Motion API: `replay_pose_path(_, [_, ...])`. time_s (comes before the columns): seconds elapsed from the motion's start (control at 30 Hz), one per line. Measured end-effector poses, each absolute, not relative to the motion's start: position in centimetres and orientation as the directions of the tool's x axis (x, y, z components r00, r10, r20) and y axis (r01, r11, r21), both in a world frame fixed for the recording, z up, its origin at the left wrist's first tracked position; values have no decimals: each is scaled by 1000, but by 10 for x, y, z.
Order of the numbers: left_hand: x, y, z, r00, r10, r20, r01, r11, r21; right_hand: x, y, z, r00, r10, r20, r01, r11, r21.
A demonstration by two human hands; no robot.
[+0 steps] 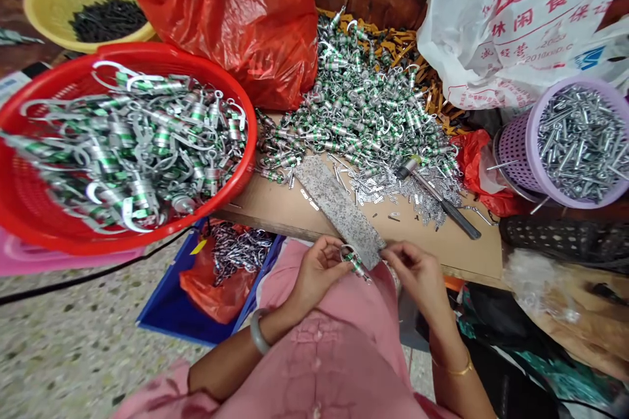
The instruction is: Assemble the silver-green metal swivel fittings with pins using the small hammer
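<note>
My left hand [323,270] is closed on a small green-and-silver metal piece with a curved hook [357,264], held over my lap at the near end of a speckled stone slab [339,209]. To its right, my right hand [417,270] has thumb and forefinger pinched together beside the slab's corner. Whatever lies between those fingertips is too small to make out. A large heap of similar green-and-silver hook pieces [363,98] covers the back of the board. Small flat perforated metal plates [378,190] are scattered in front of the heap.
At left stands a red basket [248,163] full of hook pieces, with a yellow basket [37,6] behind it. A hammer [442,200] lies on the board [472,252]. On the right is a purple basket [521,137] of metal pins. Below left sits a blue bin [162,314].
</note>
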State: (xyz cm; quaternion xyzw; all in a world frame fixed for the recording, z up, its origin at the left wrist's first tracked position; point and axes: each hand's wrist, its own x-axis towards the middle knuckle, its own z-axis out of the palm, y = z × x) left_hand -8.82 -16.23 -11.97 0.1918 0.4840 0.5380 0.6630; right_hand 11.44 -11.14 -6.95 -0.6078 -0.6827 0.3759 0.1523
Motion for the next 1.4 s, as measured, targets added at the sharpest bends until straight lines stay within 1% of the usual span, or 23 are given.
replay_pose_path(0.07, [-93,-158,-119,-62,896,-439,-524,346,779,119,-86,-70,-194,980,-30,805,142,-577])
replay_pose_path(0.1, [-94,-157,-119,-61,894,-443,-522,350,778,120,-73,-73,-213,976,43,842,206,-499])
replay_pose_path(0.13, [-95,-156,-119,-60,893,-446,-520,353,777,121,-61,-75,-250,966,69,871,255,-420])
replay_pose_path(0.17, [-96,-155,-118,-62,891,-449,-518,356,778,121,-51,-78,-289,956,54,892,290,-347])
replay_pose_path(0.27, [-94,-155,-119,-65,887,-456,-516,361,777,118,-33,-84,-341,936,-86,932,325,-162])
replay_pose_path(0.33, [-94,-155,-120,-61,889,-454,-520,360,775,116,-29,-85,-325,938,-122,945,318,-77])
replay_pose_path(0.37, [-93,-155,-120,-59,890,-452,-523,358,774,116,-29,-85,-318,941,-117,948,314,-57])
replay_pose_path(0.43, [-94,-155,-121,-52,892,-450,-527,358,771,117,-30,-85,-313,946,-82,948,307,-82])
replay_pose_path(0.47, [-94,-155,-121,-48,893,-448,-528,358,770,118,-32,-85,-312,948,-59,944,302,-133])
replay_pose_path(0.5, [-95,-155,-121,-44,894,-446,-528,358,770,120,-34,-86,-309,950,-35,932,296,-209])
replay_pose_path(0.57, [-96,-154,-121,-32,897,-442,-522,362,772,123,-41,-84,-303,953,-8,870,273,-411])
replay_pose_path(0.63, [-96,-154,-121,-25,898,-440,-518,365,774,122,-51,-79,-320,947,-35,758,234,-609])
replay_pose_path(0.7, [-97,-154,-121,-15,898,-440,-518,369,771,116,-63,-70,-378,921,-94,653,193,-733])
replay_pose_path(0.73, [-97,-154,-120,-12,898,-440,-520,370,770,111,-68,-64,-412,904,-113,624,190,-758])
replay_pose_path(0.77, [-97,-154,-120,-8,898,-439,-521,371,769,105,-73,-59,-443,889,-116,615,206,-761])
replay_pose_path(0.83, [-96,-154,-120,-6,900,-436,-525,368,767,94,-80,-51,-488,869,-80,626,284,-726])
replay_pose_path(0.97, [-96,-154,-119,0,901,-434,-541,364,758,84,-87,-49,-527,847,67,628,441,-641])
replay_pose_path(1.03, [-95,-154,-119,-6,900,-437,-548,362,754,85,-90,-52,-580,806,118,629,535,-563])
replay_pose_path(1.13, [-95,-155,-120,-22,898,-439,-552,355,754,87,-96,-56,-657,741,139,653,651,-387])
replay_pose_path(1.17, [-95,-155,-120,-23,898,-440,-555,355,753,87,-97,-56,-659,739,140,669,661,-340])
replay_pose_path(1.23, [-94,-155,-119,-18,897,-443,-559,358,748,85,-99,-56,-631,764,135,710,639,-296])
replay_pose_path(1.3, [-94,-154,-119,-14,896,-444,-558,361,747,80,-99,-56,-580,805,121,751,587,-304])
replay_pose_path(1.4, [-94,-153,-118,-18,897,-441,-555,358,751,75,-97,-58,-494,866,80,791,486,-371])
